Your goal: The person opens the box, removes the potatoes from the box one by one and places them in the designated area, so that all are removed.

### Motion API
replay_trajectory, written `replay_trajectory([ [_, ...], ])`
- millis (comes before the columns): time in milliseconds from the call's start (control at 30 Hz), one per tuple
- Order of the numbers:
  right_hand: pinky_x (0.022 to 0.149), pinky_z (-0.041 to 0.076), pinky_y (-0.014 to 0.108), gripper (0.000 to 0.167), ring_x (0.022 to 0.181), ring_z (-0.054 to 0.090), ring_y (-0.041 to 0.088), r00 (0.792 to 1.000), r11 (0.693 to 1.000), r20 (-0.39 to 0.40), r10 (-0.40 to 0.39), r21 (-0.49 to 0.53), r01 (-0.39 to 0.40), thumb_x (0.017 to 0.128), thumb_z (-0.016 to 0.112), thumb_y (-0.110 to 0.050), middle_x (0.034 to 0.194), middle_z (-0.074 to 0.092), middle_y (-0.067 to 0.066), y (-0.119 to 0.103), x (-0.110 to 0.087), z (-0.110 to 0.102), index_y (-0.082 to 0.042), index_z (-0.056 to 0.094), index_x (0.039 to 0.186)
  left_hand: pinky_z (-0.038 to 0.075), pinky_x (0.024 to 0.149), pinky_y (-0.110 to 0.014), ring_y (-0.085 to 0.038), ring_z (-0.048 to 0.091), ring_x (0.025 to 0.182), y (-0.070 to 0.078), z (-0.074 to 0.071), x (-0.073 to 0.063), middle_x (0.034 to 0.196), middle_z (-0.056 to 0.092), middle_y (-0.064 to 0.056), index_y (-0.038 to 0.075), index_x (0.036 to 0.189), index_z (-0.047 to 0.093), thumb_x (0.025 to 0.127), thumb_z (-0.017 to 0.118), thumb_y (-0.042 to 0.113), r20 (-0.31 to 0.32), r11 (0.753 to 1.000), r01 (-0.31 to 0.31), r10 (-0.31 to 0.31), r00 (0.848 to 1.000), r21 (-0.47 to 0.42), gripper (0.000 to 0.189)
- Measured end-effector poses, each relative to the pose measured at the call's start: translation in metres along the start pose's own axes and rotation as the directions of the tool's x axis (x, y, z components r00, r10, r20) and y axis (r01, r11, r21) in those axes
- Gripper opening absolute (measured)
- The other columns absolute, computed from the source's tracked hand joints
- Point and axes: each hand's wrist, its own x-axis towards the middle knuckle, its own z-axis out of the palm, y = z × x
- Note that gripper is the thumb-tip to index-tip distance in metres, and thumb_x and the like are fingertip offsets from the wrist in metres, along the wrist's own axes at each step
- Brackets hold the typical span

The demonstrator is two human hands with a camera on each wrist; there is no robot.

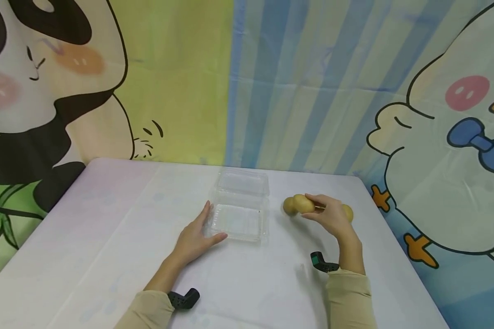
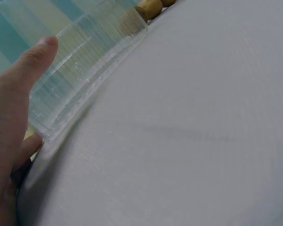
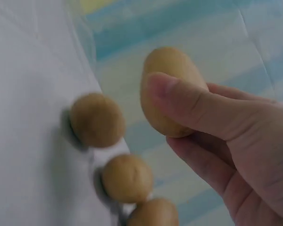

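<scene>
A yellow-brown potato is pinched between the thumb and fingers of my right hand. In the right wrist view this potato is held above the table, with three others below: a darker potato, a second and a third partly cut off. A clear plastic clamshell box lies with its lid folded back. My left hand rests against the box's left side, fingers extended and thumb at the near corner. In the left wrist view the thumb lies against the box wall.
The white-covered table reaches back to a cartoon-printed curtain. To the right of the box, one potato sits left of my right hand and another shows behind it. Black cameras are strapped to both wrists.
</scene>
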Motion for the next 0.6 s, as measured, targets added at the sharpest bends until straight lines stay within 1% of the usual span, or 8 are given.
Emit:
replay_trajectory([
  [67, 0.083, 0.056, 0.028, 0.065, 0.109, 0.063, 0.029, 0.999, 0.999, 0.014, 0.043, 0.004, -0.043, 0.073, 0.082, -0.026, 0.126, 0.061, 0.014, 0.013, -0.005, -0.006, -0.011, 0.058, 0.131, 0.032, 0.110, -0.055, -0.031, 0.032, 0.141, -0.001, 0.000, 0.000, 0.157, 0.025, 0.000, 0.024, 0.154, 0.008, 0.070, 0.065, 0.072, 0.006, 1.000, 0.000, 0.000, 1.000, 0.009, 0.112],
  [200, 0.083, 0.056, 0.030, 0.065, 0.109, 0.064, 0.031, 0.996, 0.997, 0.050, 0.078, -0.018, -0.078, 0.071, 0.083, -0.027, 0.127, 0.060, 0.017, 0.031, -0.011, -0.013, -0.011, 0.060, 0.129, 0.032, 0.109, -0.055, -0.032, 0.032, 0.140, -0.001, -0.001, 0.001, 0.157, 0.025, 0.000, 0.024, 0.154, 0.008, 0.071, 0.066, 0.070, 0.006, 1.000, -0.001, 0.001, 1.000, 0.020, 0.111],
  [300, 0.086, 0.055, 0.033, 0.063, 0.112, 0.062, 0.034, 0.992, 0.997, 0.097, 0.079, 0.004, -0.080, 0.071, 0.083, -0.020, 0.128, 0.057, 0.020, 0.039, -0.012, -0.014, -0.007, 0.061, 0.128, 0.032, 0.109, -0.056, -0.032, 0.032, 0.141, 0.000, -0.002, 0.001, 0.157, 0.026, 0.000, 0.024, 0.154, 0.008, 0.071, 0.066, 0.069, 0.005, 1.000, -0.005, 0.005, 1.000, 0.012, 0.111],
  [367, 0.089, 0.054, 0.035, 0.061, 0.113, 0.060, 0.034, 0.989, 0.996, 0.126, 0.082, 0.016, -0.085, 0.070, 0.083, -0.016, 0.127, 0.057, 0.019, 0.043, -0.011, -0.012, -0.006, 0.062, 0.126, 0.032, 0.110, -0.056, -0.031, 0.032, 0.141, 0.001, -0.002, 0.001, 0.157, 0.026, 0.000, 0.025, 0.154, 0.008, 0.071, 0.066, 0.070, 0.007, 1.000, -0.005, 0.005, 1.000, 0.005, 0.111],
  [467, 0.093, 0.052, 0.038, 0.060, 0.115, 0.059, 0.034, 0.984, 0.998, 0.171, 0.056, -0.004, -0.056, 0.069, 0.083, -0.013, 0.126, 0.058, 0.018, 0.047, -0.009, -0.007, -0.005, 0.062, 0.125, 0.032, 0.110, -0.056, -0.031, 0.031, 0.141, 0.001, -0.001, 0.001, 0.157, 0.026, 0.000, 0.024, 0.154, 0.008, 0.071, 0.067, 0.070, 0.012, 1.000, -0.002, 0.002, 1.000, -0.001, 0.111],
  [600, 0.094, 0.051, 0.041, 0.059, 0.115, 0.059, 0.034, 0.982, 0.999, 0.189, 0.014, -0.032, -0.008, 0.068, 0.084, -0.013, 0.125, 0.061, 0.015, 0.050, -0.006, 0.001, -0.006, 0.064, 0.123, 0.031, 0.110, -0.056, -0.031, 0.031, 0.141, 0.000, 0.000, 0.001, 0.157, 0.026, -0.001, 0.024, 0.154, 0.009, 0.071, 0.067, 0.069, 0.011, 1.000, -0.004, 0.004, 1.000, -0.003, 0.111],
])
